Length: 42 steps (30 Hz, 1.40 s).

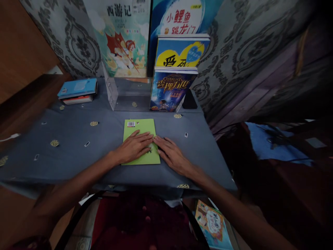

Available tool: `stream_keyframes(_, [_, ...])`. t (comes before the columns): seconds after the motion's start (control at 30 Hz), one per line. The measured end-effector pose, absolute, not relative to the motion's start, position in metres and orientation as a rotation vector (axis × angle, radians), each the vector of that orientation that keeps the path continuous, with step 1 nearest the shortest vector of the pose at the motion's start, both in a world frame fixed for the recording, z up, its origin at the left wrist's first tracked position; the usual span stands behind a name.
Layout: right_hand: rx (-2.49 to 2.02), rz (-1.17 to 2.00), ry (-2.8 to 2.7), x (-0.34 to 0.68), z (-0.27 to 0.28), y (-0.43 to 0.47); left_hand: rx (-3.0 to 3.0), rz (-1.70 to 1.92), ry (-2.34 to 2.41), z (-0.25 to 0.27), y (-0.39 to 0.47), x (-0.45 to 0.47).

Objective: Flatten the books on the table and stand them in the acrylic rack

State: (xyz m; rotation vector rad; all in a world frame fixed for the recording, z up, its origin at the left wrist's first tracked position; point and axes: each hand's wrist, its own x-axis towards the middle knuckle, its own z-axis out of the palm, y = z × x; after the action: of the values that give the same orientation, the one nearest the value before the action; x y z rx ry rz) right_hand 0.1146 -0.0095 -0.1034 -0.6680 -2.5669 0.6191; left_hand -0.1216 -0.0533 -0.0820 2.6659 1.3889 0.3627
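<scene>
Green book (145,125) is lying flat on the blue-grey tablecloth (203,149), long axis running straight out from the person, barcode (131,124) at the far-left corner. Left hand (136,145)'s open flat across it; right hand (172,154)'s open too, fingertips at its right edge.

Green book (143,125): partly covered by the left grip (134,146).
Tall book (127,41) beyond it: top cut off.
White cable (11,137) left of it: blurred.

This place looks like a room in a home. The counter (203,149) has a printed cloth (70,135), with illustrated books (127,45) standing, and patterned grey covering (78,41) behind.
</scene>
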Motion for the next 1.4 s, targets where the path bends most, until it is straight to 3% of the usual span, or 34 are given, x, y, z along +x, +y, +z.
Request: stream_keyframes(1.4, [-0.597,0.508,-2.659,0.137,-0.092,-0.075,2.852,0.404,1.465,-0.086,-0.155,-0.116])
